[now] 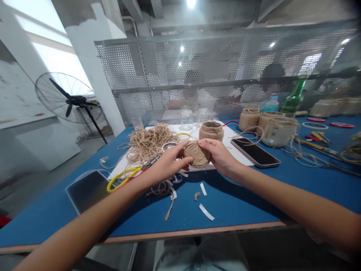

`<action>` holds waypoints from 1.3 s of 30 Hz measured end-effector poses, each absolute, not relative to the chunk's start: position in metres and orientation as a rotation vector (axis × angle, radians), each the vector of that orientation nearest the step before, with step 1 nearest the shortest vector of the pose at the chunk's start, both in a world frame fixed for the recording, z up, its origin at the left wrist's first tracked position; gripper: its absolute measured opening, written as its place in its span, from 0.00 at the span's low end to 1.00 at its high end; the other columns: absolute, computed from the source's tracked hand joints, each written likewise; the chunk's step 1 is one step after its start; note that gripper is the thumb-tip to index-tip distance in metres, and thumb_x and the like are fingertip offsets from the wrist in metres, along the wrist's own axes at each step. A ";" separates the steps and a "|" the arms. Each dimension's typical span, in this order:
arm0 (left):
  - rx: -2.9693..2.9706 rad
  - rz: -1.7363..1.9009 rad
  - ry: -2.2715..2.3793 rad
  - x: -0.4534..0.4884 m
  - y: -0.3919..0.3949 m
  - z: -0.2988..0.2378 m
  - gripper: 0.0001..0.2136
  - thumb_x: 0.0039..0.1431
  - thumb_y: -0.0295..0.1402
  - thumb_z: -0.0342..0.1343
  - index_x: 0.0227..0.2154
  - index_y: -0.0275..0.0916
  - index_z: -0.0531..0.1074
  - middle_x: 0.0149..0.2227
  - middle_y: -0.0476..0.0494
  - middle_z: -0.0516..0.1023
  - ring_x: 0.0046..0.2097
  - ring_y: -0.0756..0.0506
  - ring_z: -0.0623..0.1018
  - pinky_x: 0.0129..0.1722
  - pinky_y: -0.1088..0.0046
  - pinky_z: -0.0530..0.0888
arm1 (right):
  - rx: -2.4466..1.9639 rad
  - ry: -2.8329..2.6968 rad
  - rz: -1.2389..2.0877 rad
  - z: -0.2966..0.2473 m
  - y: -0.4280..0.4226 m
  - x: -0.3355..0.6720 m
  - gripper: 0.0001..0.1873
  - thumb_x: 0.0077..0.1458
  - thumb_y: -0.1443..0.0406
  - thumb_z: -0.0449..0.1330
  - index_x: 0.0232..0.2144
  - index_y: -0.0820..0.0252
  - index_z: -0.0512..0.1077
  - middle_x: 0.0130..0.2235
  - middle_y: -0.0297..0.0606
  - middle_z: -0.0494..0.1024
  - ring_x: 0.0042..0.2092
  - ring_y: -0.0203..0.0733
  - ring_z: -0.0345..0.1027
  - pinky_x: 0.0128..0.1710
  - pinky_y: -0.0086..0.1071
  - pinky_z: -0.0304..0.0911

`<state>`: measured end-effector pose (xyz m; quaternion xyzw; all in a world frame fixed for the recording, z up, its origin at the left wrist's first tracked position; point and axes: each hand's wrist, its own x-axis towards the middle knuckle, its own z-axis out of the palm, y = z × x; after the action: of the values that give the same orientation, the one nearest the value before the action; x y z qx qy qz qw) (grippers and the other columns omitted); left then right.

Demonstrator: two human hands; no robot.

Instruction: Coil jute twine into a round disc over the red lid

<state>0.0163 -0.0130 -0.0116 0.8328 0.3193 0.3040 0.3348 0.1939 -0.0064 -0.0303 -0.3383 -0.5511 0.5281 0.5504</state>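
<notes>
Between my two hands is a round disc of coiled jute twine, its spiral face tilted toward me. My left hand grips its left edge, thumb lying on the front. On the other side my right hand pinches the upper right rim, its thumb along the top. Just behind the disc stands a twine-wrapped jar on a white sheet. To the left of my hands lies a loose heap of jute twine. Yellow-handled scissors rest partly behind my left forearm.
A dark phone lies to the right, a dark flat panel to the left. Wrapped jars, a green bottle and clear glass jars stand farther back. White tape strips lie in front. A perforated metal screen borders the table.
</notes>
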 end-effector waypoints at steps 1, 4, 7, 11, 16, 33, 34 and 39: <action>2.158 0.789 0.814 0.017 -0.013 -0.011 0.25 0.56 0.33 0.50 0.56 0.37 0.52 0.33 0.44 0.73 0.30 0.49 0.75 0.32 0.72 0.73 | -0.796 -1.305 1.243 -0.030 -0.006 0.194 0.11 0.48 0.59 0.58 0.27 0.64 0.69 0.26 0.35 0.71 0.28 0.33 0.63 0.27 0.28 0.57; 2.130 0.795 0.780 0.018 -0.013 -0.013 0.26 0.55 0.32 0.51 0.56 0.38 0.52 0.37 0.42 0.72 0.31 0.49 0.75 0.32 0.71 0.73 | -0.797 -1.312 1.219 -0.030 -0.005 0.194 0.12 0.47 0.59 0.58 0.27 0.64 0.69 0.26 0.34 0.71 0.28 0.33 0.63 0.27 0.27 0.56; 2.100 0.818 0.745 0.019 -0.013 -0.015 0.25 0.54 0.30 0.51 0.55 0.38 0.53 0.42 0.40 0.70 0.31 0.50 0.74 0.32 0.72 0.73 | -0.794 -1.318 1.216 -0.031 -0.005 0.194 0.12 0.48 0.59 0.58 0.27 0.64 0.69 0.26 0.34 0.71 0.28 0.33 0.63 0.28 0.28 0.56; 2.103 0.852 0.759 0.019 -0.012 -0.017 0.23 0.54 0.29 0.51 0.53 0.37 0.53 0.44 0.39 0.68 0.30 0.51 0.74 0.31 0.73 0.73 | -0.776 -1.327 1.219 -0.033 -0.006 0.193 0.12 0.48 0.59 0.58 0.27 0.64 0.69 0.26 0.34 0.71 0.27 0.32 0.62 0.27 0.27 0.56; 2.192 0.809 0.853 0.016 -0.013 -0.016 0.26 0.55 0.33 0.51 0.56 0.39 0.50 0.37 0.43 0.71 0.26 0.51 0.74 0.28 0.73 0.72 | -0.789 -1.329 1.215 -0.033 -0.005 0.193 0.12 0.47 0.58 0.58 0.27 0.63 0.69 0.26 0.34 0.71 0.28 0.32 0.62 0.27 0.27 0.56; 2.412 1.169 1.179 0.016 -0.018 -0.011 0.12 0.60 0.35 0.43 0.44 0.39 0.62 0.42 0.43 0.71 0.38 0.48 0.73 0.36 0.72 0.69 | -0.755 -1.450 1.134 -0.034 -0.006 0.192 0.12 0.49 0.58 0.58 0.25 0.62 0.68 0.24 0.31 0.65 0.27 0.31 0.58 0.26 0.26 0.53; 2.407 1.176 1.157 0.016 -0.017 -0.011 0.11 0.59 0.35 0.44 0.44 0.39 0.62 0.44 0.43 0.70 0.39 0.48 0.72 0.36 0.73 0.70 | -0.757 -1.465 1.135 -0.035 -0.006 0.192 0.12 0.49 0.58 0.58 0.26 0.63 0.69 0.24 0.31 0.66 0.27 0.31 0.58 0.27 0.26 0.53; 2.433 1.052 1.063 0.016 -0.014 -0.012 0.14 0.60 0.34 0.43 0.48 0.38 0.60 0.37 0.43 0.73 0.38 0.47 0.73 0.38 0.70 0.69 | -0.792 -1.507 1.254 -0.036 -0.006 0.189 0.14 0.48 0.57 0.59 0.30 0.64 0.71 0.28 0.35 0.71 0.30 0.33 0.62 0.31 0.28 0.57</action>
<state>0.0159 -0.0136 -0.0124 0.8432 0.3684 0.3647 0.1425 0.1886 -0.0056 -0.0356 -0.3262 -0.6207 0.5166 0.4913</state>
